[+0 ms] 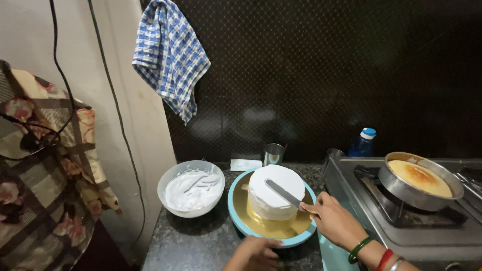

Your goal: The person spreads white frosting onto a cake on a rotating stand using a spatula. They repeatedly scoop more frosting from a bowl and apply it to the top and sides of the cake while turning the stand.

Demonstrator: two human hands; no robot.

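Observation:
A round cake (275,196) covered in white cream stands on a gold board (256,221) on a light blue turntable (234,211). My right hand (334,221) holds a long metal spatula (282,193), its blade lying flat across the cake's top. My left hand (256,253) rests at the turntable's near edge, fingers touching its rim. A white bowl of whipped cream (191,188) sits just left of the turntable.
A gas stove (401,221) at the right carries a metal pan with a baked sponge (420,179). A steel cup (273,153) and a blue-capped bottle (363,143) stand at the back. A checked cloth (170,57) hangs on the wall; patterned fabric (45,170) hangs at left.

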